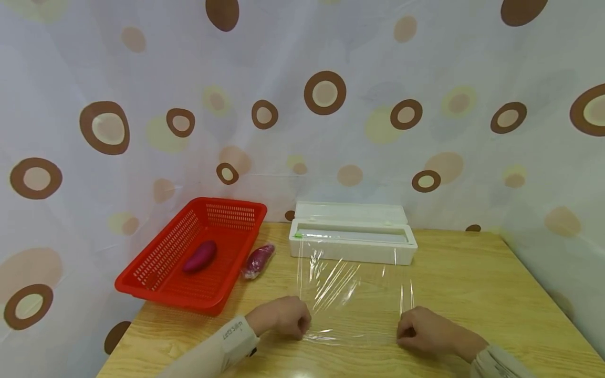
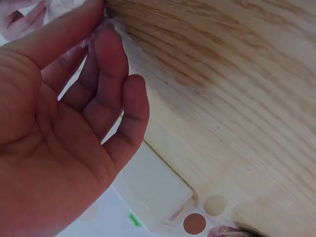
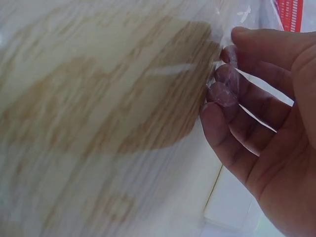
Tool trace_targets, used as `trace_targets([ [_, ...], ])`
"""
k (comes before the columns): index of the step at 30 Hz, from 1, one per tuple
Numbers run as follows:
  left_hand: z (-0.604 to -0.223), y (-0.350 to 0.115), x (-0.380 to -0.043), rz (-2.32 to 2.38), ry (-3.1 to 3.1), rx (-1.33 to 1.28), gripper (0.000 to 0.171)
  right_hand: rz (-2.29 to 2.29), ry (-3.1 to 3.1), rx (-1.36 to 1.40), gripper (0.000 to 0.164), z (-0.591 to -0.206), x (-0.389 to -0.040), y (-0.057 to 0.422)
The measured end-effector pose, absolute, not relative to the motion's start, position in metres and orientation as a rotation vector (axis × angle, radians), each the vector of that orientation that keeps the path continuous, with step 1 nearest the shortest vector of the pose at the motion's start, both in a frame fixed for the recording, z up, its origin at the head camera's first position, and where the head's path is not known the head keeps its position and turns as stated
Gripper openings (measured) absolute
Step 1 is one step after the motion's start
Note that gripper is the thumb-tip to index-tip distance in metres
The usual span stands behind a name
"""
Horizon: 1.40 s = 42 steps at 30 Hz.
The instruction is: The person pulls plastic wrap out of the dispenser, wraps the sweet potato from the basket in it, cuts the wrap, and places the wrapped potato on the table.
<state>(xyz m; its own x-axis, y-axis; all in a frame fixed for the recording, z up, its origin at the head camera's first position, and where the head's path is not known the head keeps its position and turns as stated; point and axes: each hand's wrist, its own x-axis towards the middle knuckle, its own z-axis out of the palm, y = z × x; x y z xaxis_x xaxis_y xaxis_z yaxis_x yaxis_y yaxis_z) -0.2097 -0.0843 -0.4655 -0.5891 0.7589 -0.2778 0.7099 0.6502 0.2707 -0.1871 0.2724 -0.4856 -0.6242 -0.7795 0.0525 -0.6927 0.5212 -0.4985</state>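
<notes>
A clear sheet of cling film [image 1: 345, 294] stretches from a white cling film dispenser [image 1: 354, 252] toward me, its near edge held between both hands. My left hand [image 1: 285, 316] pinches the near left corner, and in the left wrist view its thumb and index finger meet on the film. At the near right corner my right hand [image 1: 425, 331] grips the film, which bunches around the fingertips [image 3: 215, 118] in the right wrist view. The dispenser's lid [image 1: 350, 211] stands raised, and a green slider [image 1: 298, 235] sits at its left end.
Left on the wooden table [image 1: 472, 283] stands a red plastic basket [image 1: 217, 307] with one purple sweet potato [image 1: 200, 256] inside. Beside its right wall lies another purple sweet potato [image 1: 259, 260] wrapped in film. A patterned curtain [image 1: 368, 157] rises behind the table.
</notes>
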Motion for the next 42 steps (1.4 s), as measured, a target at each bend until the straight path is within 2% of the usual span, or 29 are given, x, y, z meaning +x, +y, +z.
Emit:
trace_targets([
  [6,-0.462,-0.08,-0.204,0.148,2.434,1.258,0.019,-0.73,2.605,-1.274,0.021,-0.485,-0.182,0.278],
  [10,-0.458,-0.079,-0.2,0.101,2.457,1.272,0.018,-0.717,2.614,-1.149,0.016,-0.484,-0.178,0.281],
  [12,-0.455,-0.079,-0.198,0.075,2.46,1.281,0.026,-0.705,2.628,-1.095,0.011,-0.484,-0.176,0.283],
  [16,-0.451,-0.082,-0.191,0.054,2.467,1.305,0.042,-0.711,2.659,-1.034,0.012,-0.487,-0.172,0.287],
  [19,-0.448,-0.085,-0.186,0.051,2.463,1.271,0.045,-0.723,2.68,-1.013,0.011,-0.487,-0.171,0.289],
  [24,-0.442,-0.096,-0.179,0.072,2.474,1.23,0.039,-0.753,2.678,-1.072,0.011,-0.486,-0.17,0.287],
  [29,-0.405,-0.12,-0.177,0.311,2.491,1.197,0.018,-0.751,2.645,-1.108,0.015,-0.486,-0.173,0.271],
  [33,-0.369,-0.142,-0.187,0.502,2.512,1.097,0.013,-0.773,2.618,-1.07,0.017,-0.488,-0.174,0.264],
  [42,-0.332,-0.183,-0.245,0.736,2.691,0.784,0.032,-0.799,2.605,-1.056,0.021,-0.485,-0.172,0.28],
])
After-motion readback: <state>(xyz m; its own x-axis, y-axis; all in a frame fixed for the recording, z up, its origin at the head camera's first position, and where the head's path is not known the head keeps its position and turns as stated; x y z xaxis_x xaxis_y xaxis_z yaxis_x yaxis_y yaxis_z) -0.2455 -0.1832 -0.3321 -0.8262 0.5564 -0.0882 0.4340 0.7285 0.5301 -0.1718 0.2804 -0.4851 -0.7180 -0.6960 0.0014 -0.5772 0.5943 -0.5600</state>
